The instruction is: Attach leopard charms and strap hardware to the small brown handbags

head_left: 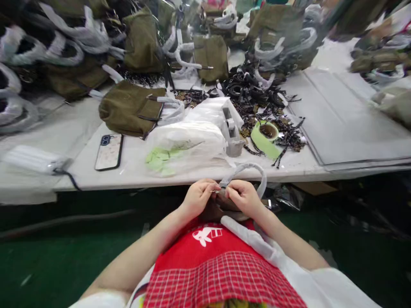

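Left hand (201, 197) pinching a small silvery metal piece (217, 191) at thumb and fingertips, right hand (245, 197) curled closed on a brown fabric bag (212, 212) with looped, pale-wrapped handle (263, 177).

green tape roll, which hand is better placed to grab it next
Probably the right hand: it is closer to the green tape roll than the left hand, though both look busy near the wrapped handle.

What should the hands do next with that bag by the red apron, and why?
Maybe the left hand should gently nudge the small shiny piece toward the right hand. The left fingertips pinch that piece, and the right hand is closed on the bag right beside it. What the piece joins to is too small to tell.
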The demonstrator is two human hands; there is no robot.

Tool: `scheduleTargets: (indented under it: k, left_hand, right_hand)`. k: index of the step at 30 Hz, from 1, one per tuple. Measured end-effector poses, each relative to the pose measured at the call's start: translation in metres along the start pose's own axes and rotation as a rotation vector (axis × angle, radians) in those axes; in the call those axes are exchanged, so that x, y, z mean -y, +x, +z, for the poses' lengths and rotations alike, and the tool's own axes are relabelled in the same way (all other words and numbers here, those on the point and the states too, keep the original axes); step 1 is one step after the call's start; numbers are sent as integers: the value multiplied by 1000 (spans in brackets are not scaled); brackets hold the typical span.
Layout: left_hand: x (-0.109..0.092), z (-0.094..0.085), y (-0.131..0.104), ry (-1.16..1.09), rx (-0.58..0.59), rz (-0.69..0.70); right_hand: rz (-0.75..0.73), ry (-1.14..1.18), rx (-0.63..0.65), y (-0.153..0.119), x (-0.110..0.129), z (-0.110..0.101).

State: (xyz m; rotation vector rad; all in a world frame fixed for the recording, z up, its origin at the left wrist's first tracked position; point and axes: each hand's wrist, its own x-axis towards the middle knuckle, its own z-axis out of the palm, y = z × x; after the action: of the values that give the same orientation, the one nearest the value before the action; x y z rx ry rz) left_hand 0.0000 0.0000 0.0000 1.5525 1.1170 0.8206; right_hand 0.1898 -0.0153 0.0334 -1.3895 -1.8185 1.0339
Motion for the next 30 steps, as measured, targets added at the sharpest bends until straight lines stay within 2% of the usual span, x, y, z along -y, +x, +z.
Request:
scheduleTargets:
  k: [4,8,13,20,23,25,30]
  left_hand:
    - [0,2,-3,28,-36,-4]
    - [-3,2,-4,44,-62,8]
    - [-7,0,-6,40,-89,24]
    - [-5,0,-10,8,-92,27]
    - [-6,-4,-12,74,-110,79]
    - [-10,-11,-14,158,-79,150]
    - [-15,-31,-27,313,98,307]
  right_hand:
    - [6,-87,-113,-7,-4,-4]
    - [-73,-199,-173,-12,0,-4]
    - [-163,-309,-180,-13,7,-1]
    - [-183,-417,-166,-14,13,2]
    - [-197,-439,-160,-15,15,3]
    - [-212,-435,-150,-16,17,5]
    - [-278,-393,-85,-15,19,10]
